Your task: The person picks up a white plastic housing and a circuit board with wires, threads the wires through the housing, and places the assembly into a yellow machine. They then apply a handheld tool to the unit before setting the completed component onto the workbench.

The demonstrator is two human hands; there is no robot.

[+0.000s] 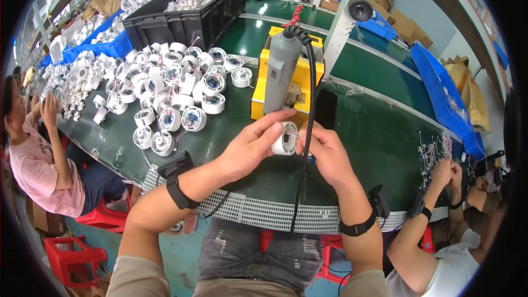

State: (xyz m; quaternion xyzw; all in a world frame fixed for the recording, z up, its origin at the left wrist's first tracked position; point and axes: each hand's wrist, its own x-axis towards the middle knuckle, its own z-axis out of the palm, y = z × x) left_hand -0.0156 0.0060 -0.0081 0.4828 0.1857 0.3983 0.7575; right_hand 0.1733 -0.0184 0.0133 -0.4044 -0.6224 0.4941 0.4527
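Left hand point(250, 146) and right hand point(324, 154) grip white housing point(285, 138) — half hidden.

I'm seeing a white round housing point(285, 138), grey hanging tool point(281, 71) on black cord point(311, 82), yellow box point(286, 77), green tabletop point(379, 137), far-right blue bins point(440, 93).

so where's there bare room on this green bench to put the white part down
The green bench is bare right of the yellow stand, up to the blue tray and the wire bundle. A smaller bare patch lies under the left hand and right hand holding the white ring. Left is crowded with white rings.
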